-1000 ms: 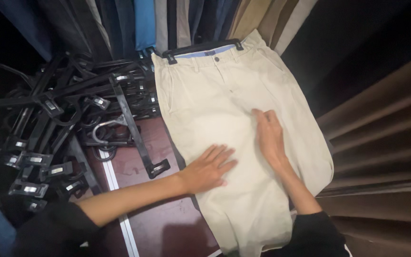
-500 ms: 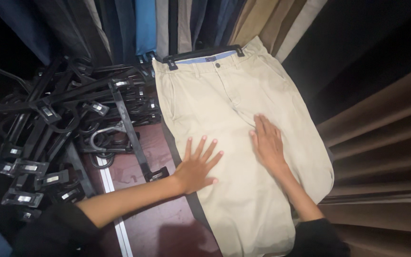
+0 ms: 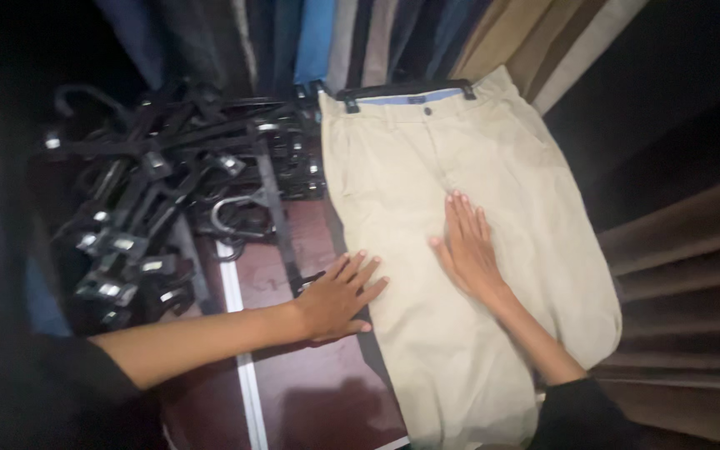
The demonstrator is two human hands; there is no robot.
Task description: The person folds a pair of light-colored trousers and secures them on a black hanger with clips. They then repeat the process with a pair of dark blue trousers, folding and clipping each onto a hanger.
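A tangled heap of black clip hangers (image 3: 168,208) lies on the left of the dark reddish-brown tabletop (image 3: 327,400). A pale strip (image 3: 239,333) runs down that surface. Hanging garments (image 3: 360,42) in blue, grey, black and tan line the top edge.

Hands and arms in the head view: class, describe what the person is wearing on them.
Both the left hand and the right hand are bare: no gloves, rings or watch visible. The forearms are uncovered, with dark sleeves pushed up near the elbows.
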